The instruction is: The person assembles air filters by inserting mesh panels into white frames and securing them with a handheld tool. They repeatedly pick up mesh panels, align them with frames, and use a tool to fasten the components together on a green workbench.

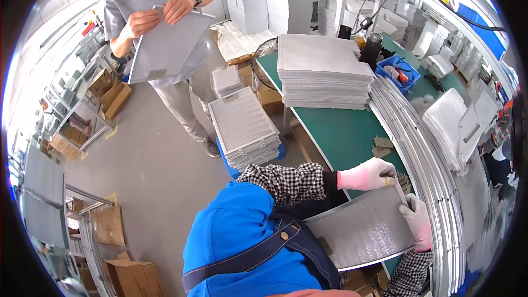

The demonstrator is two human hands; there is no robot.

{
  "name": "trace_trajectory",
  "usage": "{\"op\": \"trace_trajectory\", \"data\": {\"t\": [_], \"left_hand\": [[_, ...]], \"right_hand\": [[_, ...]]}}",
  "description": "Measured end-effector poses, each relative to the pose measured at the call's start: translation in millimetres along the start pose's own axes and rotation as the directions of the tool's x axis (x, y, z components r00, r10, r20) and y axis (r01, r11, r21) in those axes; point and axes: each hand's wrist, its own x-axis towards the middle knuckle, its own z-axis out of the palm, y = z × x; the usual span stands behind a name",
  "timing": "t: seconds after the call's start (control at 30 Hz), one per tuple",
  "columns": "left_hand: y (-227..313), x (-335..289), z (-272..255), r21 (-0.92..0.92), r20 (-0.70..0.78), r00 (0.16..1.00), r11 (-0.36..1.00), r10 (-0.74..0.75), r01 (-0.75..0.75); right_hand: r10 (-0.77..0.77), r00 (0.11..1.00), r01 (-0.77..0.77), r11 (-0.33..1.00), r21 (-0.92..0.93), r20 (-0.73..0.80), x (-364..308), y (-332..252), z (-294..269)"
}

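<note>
**Caller:** Surface (341, 132) first, the long green one running along the person's right, loaded at its far end with a tall stack of grey mesh sheets (324, 71). Along its outer edge, a fanned row of thin metal frames (423, 159).

**Partner:** And the piece in play?

**Caller:** Mesh filter panel (366, 231), grey and metal-edged, held tilted over the near end of the surface, right in front of the person's blue apron. Left hand (367, 175), pink-gloved, is closed on the panel's top corner, fingers pinching the frame. Right hand (418, 221), also gloved, is wrapped round the right edge, gripping it.

**Partner:** Anything smaller close by?

**Caller:** Little cardboard tabs (383, 146) lying on the green just beyond the left hand. Further off, a co-worker standing on the floor holds another panel (165, 47) in both hands, and a second pile of framed filters (245, 129) sits low beside the surface.

**Partner:** Where's the risk?

**Caller:** I'd judge the panel is thin and springy, so with only its right end gripped it could flex or kink. The leaning metal frames sit just beside the right hand; a swing of the panel could knock them sliding. Gloves on a slim edge could also slip.
</note>
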Motion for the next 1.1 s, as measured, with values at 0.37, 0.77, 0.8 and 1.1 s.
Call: {"op": "trace_trajectory", "data": {"t": [0.37, 0.77, 0.8, 1.1], "left_hand": [[-19, -3, 13, -0.035, -0.153, 0.988, 0.999, 0.013, -0.019], [11, -30, -1, -0.047, -0.036, 0.971, 0.970, 0.238, -0.240], [13, -32, -2, -0.030, -0.032, 0.972, 0.972, 0.231, -0.232], [17, -37, -9, -0.011, 0.005, 0.979, 0.979, 0.204, -0.204]], "right_hand": [[-0.020, 0.999, 0.021, 0.999, 0.038, -0.027, 6, -9, 7], [-0.029, 0.989, 0.008, 0.990, 0.141, 0.147, -12, -18, 0], [-0.034, 0.985, 0.012, 0.992, 0.128, 0.170, -11, -18, -1], [-0.004, 0.966, -0.040, 0.986, 0.164, 0.260, 3, -13, -6]]}}
